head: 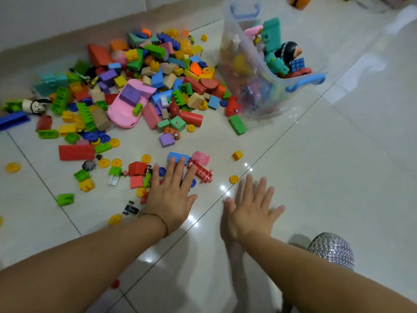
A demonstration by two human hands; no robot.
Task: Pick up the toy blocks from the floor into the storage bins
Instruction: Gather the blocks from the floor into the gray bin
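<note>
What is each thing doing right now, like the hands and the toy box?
Clear plastic storage bin with blue handles: open, partly filled with toys.
Colourful plastic toy blocks: scattered on the floor, outside the bin.
Left hand: open, flat on some blocks.
Right hand: open, fingers spread, holding nothing.

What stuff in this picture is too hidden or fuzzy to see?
All in the head view:
1. Small pieces under the left hand, covered by its palm.
2. Toys low in the storage bin, smeared by its cloudy wall.
3. Orange thing, cut off by the top edge.
4. Right hand, blurred; the yellow bit under its fingers is mostly hidden.
</note>
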